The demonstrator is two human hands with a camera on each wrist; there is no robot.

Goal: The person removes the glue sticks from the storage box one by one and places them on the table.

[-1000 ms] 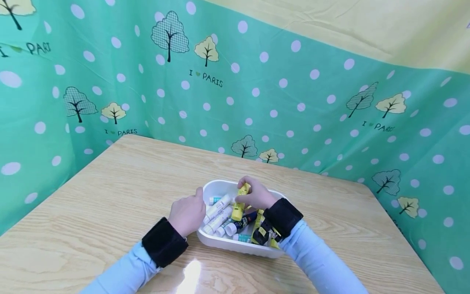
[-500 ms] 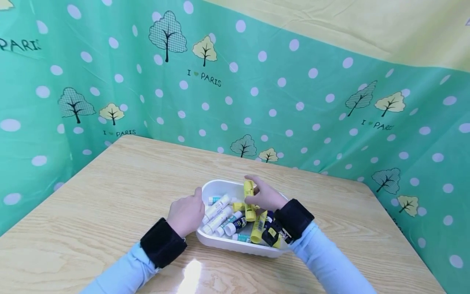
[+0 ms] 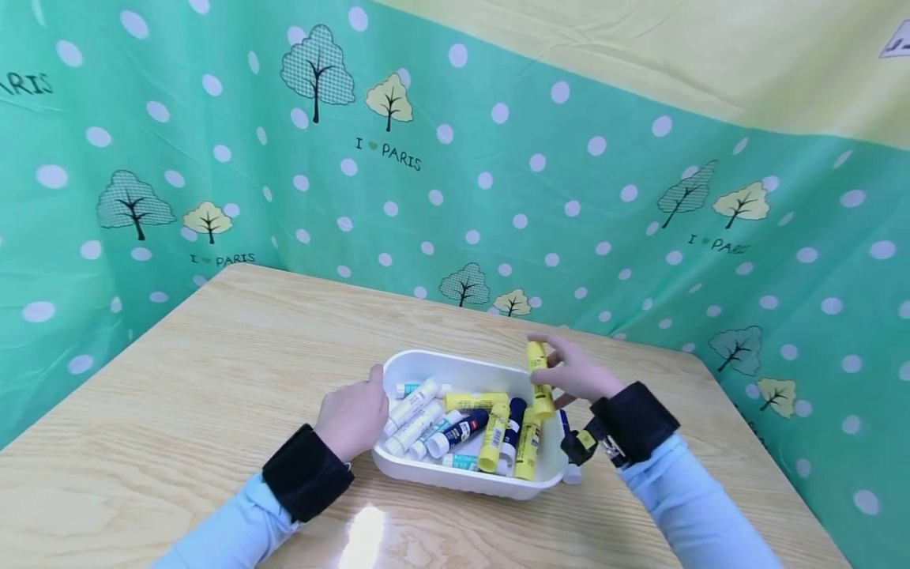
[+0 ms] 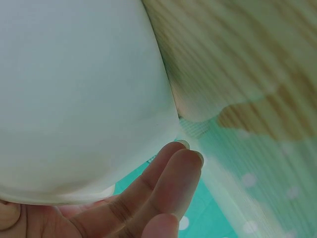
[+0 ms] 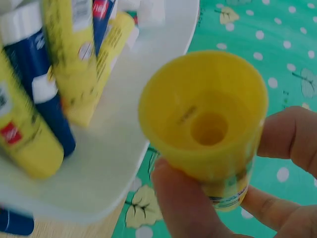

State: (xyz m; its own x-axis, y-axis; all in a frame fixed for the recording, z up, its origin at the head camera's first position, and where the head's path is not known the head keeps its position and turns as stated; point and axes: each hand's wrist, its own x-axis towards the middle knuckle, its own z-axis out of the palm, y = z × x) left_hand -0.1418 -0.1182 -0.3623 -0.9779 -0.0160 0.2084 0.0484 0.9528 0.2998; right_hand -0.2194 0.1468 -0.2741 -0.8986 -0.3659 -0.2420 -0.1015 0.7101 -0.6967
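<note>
My left hand grips the left end of a white plastic container; in the left wrist view its fingers lie along the outside of the wall. A yellow glue stick is pinched between the thumb and fingers of my right hand, raised over the container's right rim. In the right wrist view, the hollow end of this yellow glue stick faces the camera. Several yellow, white and dark blue glue sticks lie in the container, among them a yellow one and a blue one.
A dark blue glue stick with a white end lies on the wooden table just right of the container, partly hidden by the right wrist. Green patterned cloth hangs behind the table.
My right hand has moved right with the yellow glue stick, from over the container's middle to its right rim. More glue sticks are uncovered. The left hand keeps its grip.
</note>
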